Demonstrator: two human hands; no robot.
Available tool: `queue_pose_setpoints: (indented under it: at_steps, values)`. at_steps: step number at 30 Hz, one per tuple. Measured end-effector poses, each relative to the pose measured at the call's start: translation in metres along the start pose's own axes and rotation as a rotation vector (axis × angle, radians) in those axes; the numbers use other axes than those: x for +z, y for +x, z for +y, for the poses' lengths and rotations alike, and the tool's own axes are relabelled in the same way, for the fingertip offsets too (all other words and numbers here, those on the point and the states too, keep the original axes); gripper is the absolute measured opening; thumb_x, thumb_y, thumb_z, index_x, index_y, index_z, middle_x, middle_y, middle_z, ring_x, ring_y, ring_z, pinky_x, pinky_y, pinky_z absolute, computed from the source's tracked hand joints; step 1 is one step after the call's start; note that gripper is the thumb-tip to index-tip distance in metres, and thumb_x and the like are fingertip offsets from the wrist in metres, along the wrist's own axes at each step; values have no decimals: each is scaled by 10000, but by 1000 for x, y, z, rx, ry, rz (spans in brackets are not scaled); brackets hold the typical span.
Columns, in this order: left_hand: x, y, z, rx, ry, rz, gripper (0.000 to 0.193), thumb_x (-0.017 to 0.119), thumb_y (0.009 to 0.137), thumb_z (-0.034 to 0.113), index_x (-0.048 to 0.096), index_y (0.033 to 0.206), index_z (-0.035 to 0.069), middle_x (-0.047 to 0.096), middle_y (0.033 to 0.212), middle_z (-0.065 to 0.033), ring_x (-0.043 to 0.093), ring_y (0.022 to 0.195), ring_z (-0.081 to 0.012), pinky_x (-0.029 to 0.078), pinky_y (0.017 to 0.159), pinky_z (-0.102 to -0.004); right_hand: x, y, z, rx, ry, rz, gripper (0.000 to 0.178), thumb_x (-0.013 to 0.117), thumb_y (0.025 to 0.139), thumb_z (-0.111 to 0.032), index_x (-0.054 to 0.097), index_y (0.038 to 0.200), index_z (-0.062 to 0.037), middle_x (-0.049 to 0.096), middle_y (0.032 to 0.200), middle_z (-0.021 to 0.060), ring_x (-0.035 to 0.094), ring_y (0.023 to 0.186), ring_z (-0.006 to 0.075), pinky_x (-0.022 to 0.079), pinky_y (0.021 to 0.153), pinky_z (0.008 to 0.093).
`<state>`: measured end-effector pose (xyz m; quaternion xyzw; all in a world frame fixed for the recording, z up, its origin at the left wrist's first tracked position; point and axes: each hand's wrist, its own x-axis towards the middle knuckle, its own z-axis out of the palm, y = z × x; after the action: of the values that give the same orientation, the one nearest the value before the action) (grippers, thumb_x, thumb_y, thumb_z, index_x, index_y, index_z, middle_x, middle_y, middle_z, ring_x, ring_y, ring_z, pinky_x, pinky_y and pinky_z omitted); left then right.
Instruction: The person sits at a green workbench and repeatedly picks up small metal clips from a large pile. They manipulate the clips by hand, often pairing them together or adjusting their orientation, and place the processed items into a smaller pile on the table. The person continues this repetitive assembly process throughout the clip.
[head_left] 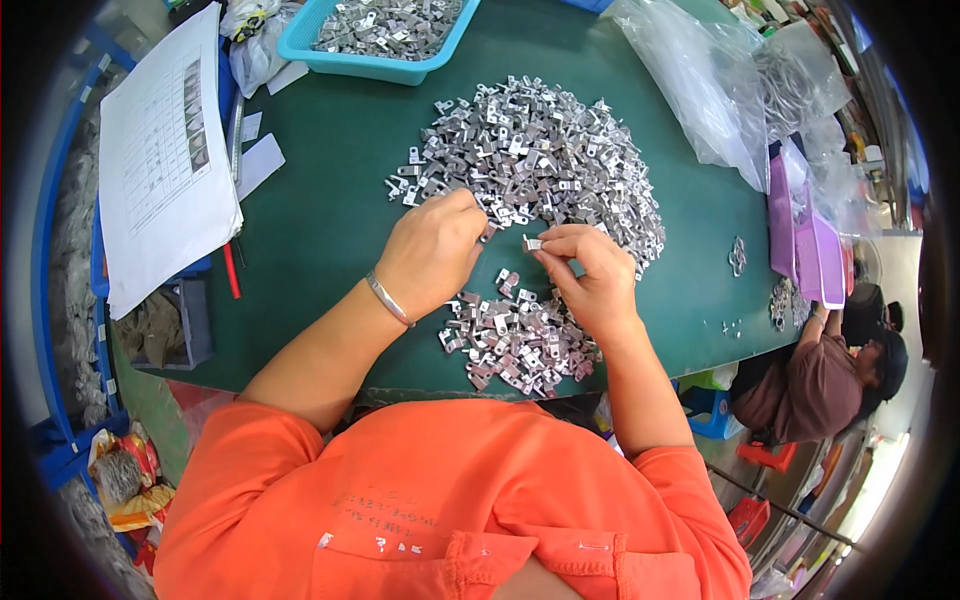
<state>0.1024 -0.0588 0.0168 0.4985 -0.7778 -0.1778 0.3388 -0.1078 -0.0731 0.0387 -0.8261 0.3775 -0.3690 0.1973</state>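
Between thumb and fingers of my right hand [598, 272] is a small bent metal bracket [532, 244] with a hole, its bright end pointing left. My left hand [432, 252], with a silver bangle at the wrist, is closed at the near left edge of a large heap of metal brackets [545, 150]. A small greyish bit shows at its fingertips, too little to tell what it is. Below both hands, by the table's near edge, lies a smaller pile of similar brackets [520, 340], some with reddish-brown faces.
A blue basket [380, 68] of brackets stands at the far left of the green table [310, 250]. Printed sheets [165, 170] and a red pen [232, 270] lie left. Plastic bags [700, 90], purple bins [820, 255] and loose rings [738, 256] are right. A co-worker [815, 385] sits beyond.
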Motion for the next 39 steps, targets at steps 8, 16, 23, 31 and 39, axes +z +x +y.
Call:
queue_pose_setpoints:
  at_steps: [8,16,23,31,39]
  values:
    - [0,-2,-5,-33,32,-13,221,662,680,-37,596,875,41,584,790,-100,609,724,-276,503,651,-364,-18,10,-8,51,245,-460,136,754,738,-106,647,789,-39,648,788,99,636,736,269,512,632,358]
    - [-16,10,6,-150,-160,91,258,691,692,-11,588,924,34,604,779,-71,625,686,-194,518,652,-298,39,18,-10,135,-332,-216,207,712,747,-187,559,757,-47,588,764,116,613,739,331,511,630,428]
    - [-33,7,9,-87,-380,-315,132,675,697,-6,650,827,5,614,773,-82,632,682,-184,512,631,-287,-13,22,-11,447,340,-537,123,730,739,-49,682,848,-20,637,726,64,633,663,141,498,605,276]
    - [-10,10,-5,-98,-10,114,209,715,728,43,637,922,34,587,878,-75,593,777,-240,478,690,-336,26,35,-7,141,-159,-199,169,683,789,-140,660,942,-71,589,820,118,624,757,331,509,680,418]
    - [4,11,-14,-18,82,138,287,762,661,35,638,918,56,576,933,-71,574,878,-284,468,785,-374,19,30,5,688,459,-204,187,702,804,-22,673,988,-10,676,861,69,649,747,127,528,647,252]
